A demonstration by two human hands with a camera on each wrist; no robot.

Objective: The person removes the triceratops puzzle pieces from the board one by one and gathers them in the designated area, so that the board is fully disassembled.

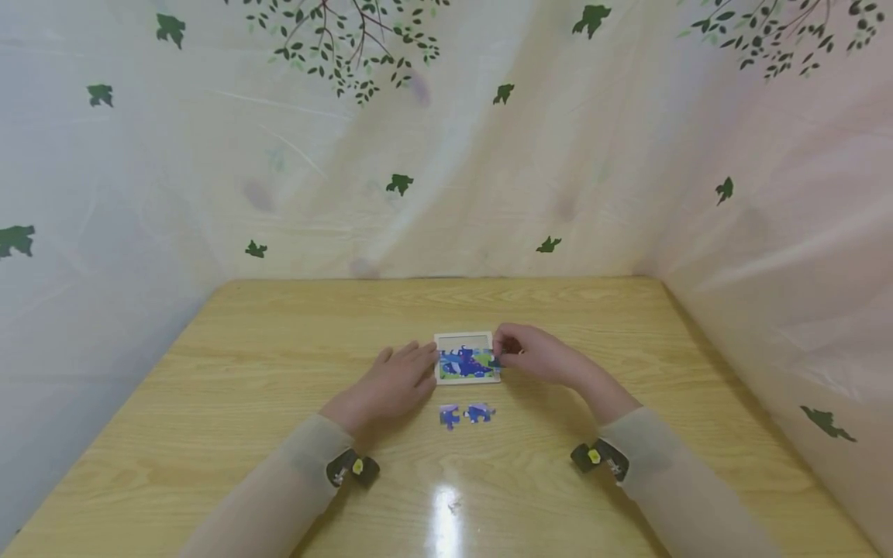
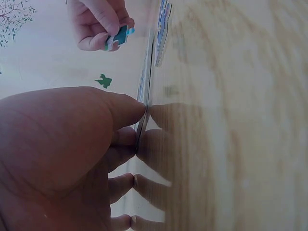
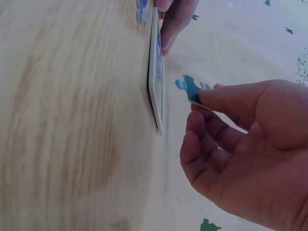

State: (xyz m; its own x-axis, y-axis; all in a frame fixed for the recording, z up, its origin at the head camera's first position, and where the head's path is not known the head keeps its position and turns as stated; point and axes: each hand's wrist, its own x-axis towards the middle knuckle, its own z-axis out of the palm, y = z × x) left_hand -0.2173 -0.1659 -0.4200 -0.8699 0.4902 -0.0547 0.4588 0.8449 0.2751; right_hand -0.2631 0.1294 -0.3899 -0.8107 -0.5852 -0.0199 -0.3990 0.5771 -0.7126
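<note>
A small white-framed jigsaw puzzle board (image 1: 463, 381) lies on the table; a blue dinosaur picture (image 1: 463, 363) fills its lower part, while a bare strip shows along the top. My left hand (image 1: 394, 381) rests flat beside it, with thumb and fingertips touching the board's left edge. Over the right edge, my right hand (image 1: 540, 355) pinches a teal puzzle piece (image 3: 192, 90) between thumb and fingers, held above the board and apart from it in the right wrist view. Two loose puzzle pieces, a left one (image 1: 449, 416) and a right one (image 1: 479, 412), lie just in front of the board.
The wooden table (image 1: 279, 318) reaches back to a pale cloth wall (image 1: 446, 225) printed with leaves and branches. Similar cloth hangs at both sides. A strap with a small dark camera (image 1: 363, 470) sits on each wrist.
</note>
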